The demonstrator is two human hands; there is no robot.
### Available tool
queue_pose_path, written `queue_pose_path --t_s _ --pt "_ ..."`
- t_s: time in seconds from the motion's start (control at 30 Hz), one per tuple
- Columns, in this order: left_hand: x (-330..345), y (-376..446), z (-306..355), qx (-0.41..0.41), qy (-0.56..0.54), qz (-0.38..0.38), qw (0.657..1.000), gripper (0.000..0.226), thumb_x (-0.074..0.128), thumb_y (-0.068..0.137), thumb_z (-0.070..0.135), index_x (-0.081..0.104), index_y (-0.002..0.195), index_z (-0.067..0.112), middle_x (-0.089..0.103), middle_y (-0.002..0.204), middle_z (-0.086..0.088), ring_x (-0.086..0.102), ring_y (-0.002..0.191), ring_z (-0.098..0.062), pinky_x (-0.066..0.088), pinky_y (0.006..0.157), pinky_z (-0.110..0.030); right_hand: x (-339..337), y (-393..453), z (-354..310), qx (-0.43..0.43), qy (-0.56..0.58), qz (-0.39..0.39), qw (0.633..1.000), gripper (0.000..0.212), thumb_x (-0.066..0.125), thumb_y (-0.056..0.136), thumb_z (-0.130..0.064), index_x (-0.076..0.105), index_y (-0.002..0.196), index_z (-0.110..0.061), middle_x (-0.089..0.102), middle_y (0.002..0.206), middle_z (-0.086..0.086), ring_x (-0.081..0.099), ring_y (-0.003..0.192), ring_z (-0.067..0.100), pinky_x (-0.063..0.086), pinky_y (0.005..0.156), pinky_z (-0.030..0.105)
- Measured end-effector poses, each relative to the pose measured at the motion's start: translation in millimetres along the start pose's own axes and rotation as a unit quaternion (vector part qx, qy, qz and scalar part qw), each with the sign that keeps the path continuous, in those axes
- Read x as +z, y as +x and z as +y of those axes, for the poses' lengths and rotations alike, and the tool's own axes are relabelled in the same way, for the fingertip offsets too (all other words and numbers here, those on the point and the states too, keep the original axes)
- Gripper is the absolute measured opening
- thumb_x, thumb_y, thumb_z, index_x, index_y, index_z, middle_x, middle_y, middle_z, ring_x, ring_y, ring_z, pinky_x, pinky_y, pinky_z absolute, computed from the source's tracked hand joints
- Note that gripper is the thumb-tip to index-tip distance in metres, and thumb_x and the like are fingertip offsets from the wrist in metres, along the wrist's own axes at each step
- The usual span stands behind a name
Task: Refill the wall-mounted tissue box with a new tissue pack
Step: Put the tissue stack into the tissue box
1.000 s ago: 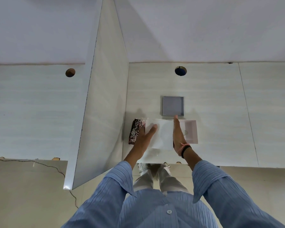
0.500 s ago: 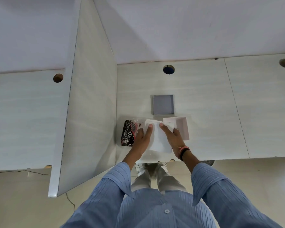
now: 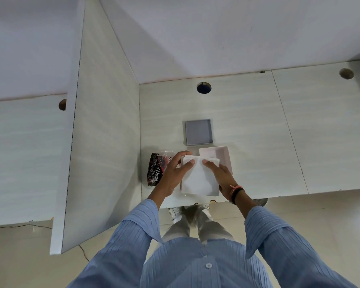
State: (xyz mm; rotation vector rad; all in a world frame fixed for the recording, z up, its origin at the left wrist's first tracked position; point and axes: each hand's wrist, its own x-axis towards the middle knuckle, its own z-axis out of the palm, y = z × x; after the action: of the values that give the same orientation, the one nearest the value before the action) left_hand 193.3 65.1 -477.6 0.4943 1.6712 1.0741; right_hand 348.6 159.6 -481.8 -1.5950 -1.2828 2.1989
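Note:
A white stack of tissues [image 3: 199,179] lies on the pale desk [image 3: 268,146] near its front edge. My left hand [image 3: 175,171] grips the stack's left side, thumb on top. My right hand [image 3: 218,173] holds its right side, fingers pressed on top. Behind the stack sits an open white tissue box [image 3: 221,155], partly hidden by the tissues. A grey square lid [image 3: 198,132] lies further back. A dark printed tissue wrapper [image 3: 156,171] rests left of my left hand.
A tall white divider panel [image 3: 100,142] rises directly left of the wrapper. Round cable holes [image 3: 204,87] are cut in the desk at the back. The desk's front edge runs just below my wrists; the floor and my shoes show beneath.
Both hands have closed in on the tissue stack; the right hand, earlier edge-on beside it, now lies over its top. The stack sits squarer and more compact.

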Motion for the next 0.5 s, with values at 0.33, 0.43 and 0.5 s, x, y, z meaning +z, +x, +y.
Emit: queue_pose_path --t_s 0.33,0.43,0.5 --pt "3.4 1.3 -9.7 0.029 0.025 0.06 0.997 0.016 0.065 0.098 0.03 0.064 0.109 0.018 0.06 0.1 0.005 0.054 0.085 -0.012 0.044 0.073 -0.023 3.1 -2.5 1.9 0.004 -0.019 0.002 1.0 0.02 0.058 0.095 -0.048 0.061 0.103 -0.03 0.068 0.1 0.003 0.063 0.096 0.026 0.055 0.093 0.047" --pt "5.7 2.6 -10.7 0.031 0.031 0.082 0.996 0.022 0.066 0.097 0.036 0.063 0.111 0.02 0.061 0.107 0.01 0.056 0.094 -0.016 0.045 0.077 -0.026 5.3 -3.0 2.7 0.003 -0.026 0.0 1.0 0.022 0.058 0.095 -0.05 0.061 0.102 -0.029 0.068 0.098 0.003 0.064 0.094 0.025 0.056 0.091 0.044" --pt "6.2 1.8 -10.7 0.022 0.024 0.089 0.996 0.034 0.066 0.095 0.046 0.058 0.123 0.028 0.058 0.124 0.01 0.057 0.109 -0.014 0.048 0.085 -0.027 5.9 -3.3 2.2 0.003 -0.021 0.012 1.0 0.019 0.056 0.097 -0.046 0.061 0.099 -0.028 0.068 0.096 0.001 0.063 0.091 0.023 0.056 0.088 0.042"
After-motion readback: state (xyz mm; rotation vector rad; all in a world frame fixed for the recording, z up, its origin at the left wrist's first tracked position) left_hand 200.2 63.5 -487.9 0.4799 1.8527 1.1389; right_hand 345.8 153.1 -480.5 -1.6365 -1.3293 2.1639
